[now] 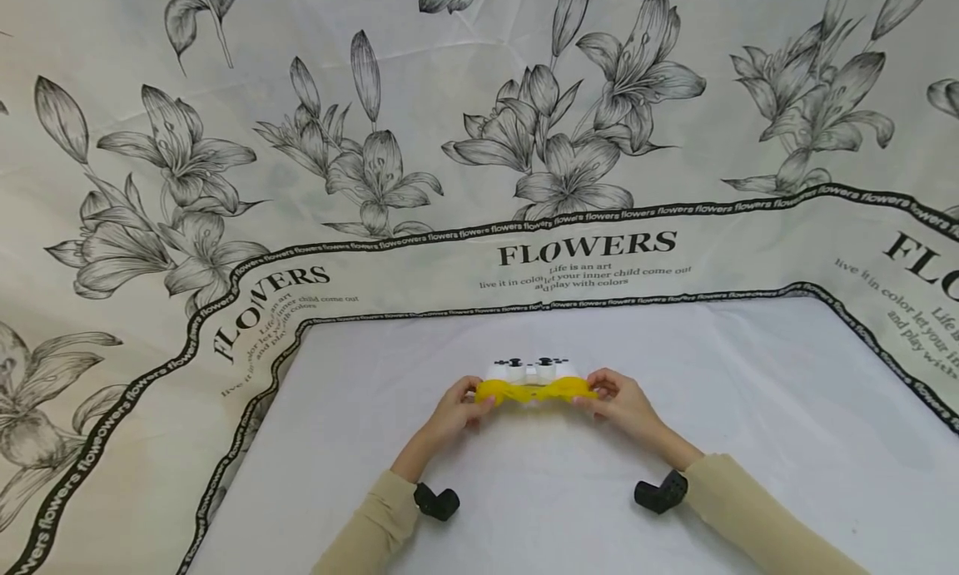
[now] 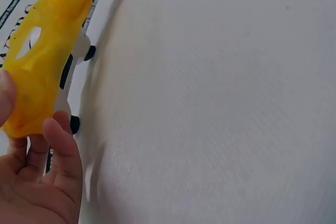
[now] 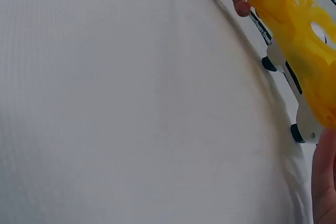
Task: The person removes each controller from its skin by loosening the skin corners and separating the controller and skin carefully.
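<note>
A white game controller (image 1: 509, 372) with black thumbsticks lies in the middle of the head view, behind a stretchy yellow silicone cover (image 1: 496, 390). My left hand (image 1: 453, 413) pinches the cover's left end between thumb and fingers. At the opposite end, my right hand (image 1: 625, 404) grips the yellow cover the same way. In the left wrist view, an opening shows in the cover (image 2: 39, 85), and part of the controller (image 2: 80, 48) sticks out behind it. The right wrist view shows the controller's white body (image 3: 307, 121) beside the cover (image 3: 294, 24); whether they touch is unclear.
A white cloth (image 1: 539, 492) covers the table. Behind it rises a curtain (image 1: 404, 101) printed with lilies and a lettered black border. Black wrist devices (image 1: 437, 502) sit by both tan sleeves (image 1: 764, 517).
</note>
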Motion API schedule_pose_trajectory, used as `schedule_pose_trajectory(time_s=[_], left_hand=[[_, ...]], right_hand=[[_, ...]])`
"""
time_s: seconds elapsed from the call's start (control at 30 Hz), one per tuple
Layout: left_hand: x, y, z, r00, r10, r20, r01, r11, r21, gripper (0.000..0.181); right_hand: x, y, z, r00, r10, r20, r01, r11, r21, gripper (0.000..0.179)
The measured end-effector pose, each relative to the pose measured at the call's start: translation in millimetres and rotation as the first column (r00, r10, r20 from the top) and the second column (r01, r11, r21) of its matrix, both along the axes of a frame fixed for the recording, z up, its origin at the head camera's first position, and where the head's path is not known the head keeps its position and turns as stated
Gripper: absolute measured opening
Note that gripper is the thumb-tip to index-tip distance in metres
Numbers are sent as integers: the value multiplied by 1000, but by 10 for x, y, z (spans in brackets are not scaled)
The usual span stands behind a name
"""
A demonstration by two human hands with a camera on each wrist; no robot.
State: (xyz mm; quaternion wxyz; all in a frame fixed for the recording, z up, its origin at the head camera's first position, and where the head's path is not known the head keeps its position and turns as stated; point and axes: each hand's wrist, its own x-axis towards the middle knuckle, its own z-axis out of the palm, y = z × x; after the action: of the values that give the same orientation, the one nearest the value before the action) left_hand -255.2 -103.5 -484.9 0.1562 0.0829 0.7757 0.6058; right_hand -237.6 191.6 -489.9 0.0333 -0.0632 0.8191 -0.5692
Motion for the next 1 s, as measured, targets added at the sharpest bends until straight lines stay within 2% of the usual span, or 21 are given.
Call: schedule_pose_trajectory(time_s=[0.07, 0.17, 0.4, 0.57, 0.7, 0.87, 1.0], left_hand=[[-4, -28, -2, 999, -36, 14, 37, 999, -25, 29], [-9, -46, 24, 998, -52, 25, 53, 996, -66, 32], [20, -31, 59, 1000, -12, 17, 14, 993, -116, 31], [102, -28, 102, 998, 50, -47, -57, 984, -167, 29], [159, -45, 135, 992, 91, -87, -106, 976, -193, 28], [195, -70, 119, 991, 107, -82, -122, 967, -221, 25], [197, -75, 89, 989, 123, -84, -136, 974, -180, 22]], right_hand=[[-9, -3, 30, 999, 28, 20, -28, 999, 22, 30], [-18, -16, 122, 998, 50, 30, -51, 997, 64, 30], [27, -61, 283, 998, 45, 43, -49, 995, 90, 33], [77, -124, 269, 1000, 11, 8, -12, 995, 96, 33], [80, -190, 209, 998, -35, -56, 43, 986, 161, 33], [88, -260, 145, 995, -60, -81, 77, 968, 237, 33], [95, -346, 142, 993, -61, -96, 84, 963, 255, 33]])
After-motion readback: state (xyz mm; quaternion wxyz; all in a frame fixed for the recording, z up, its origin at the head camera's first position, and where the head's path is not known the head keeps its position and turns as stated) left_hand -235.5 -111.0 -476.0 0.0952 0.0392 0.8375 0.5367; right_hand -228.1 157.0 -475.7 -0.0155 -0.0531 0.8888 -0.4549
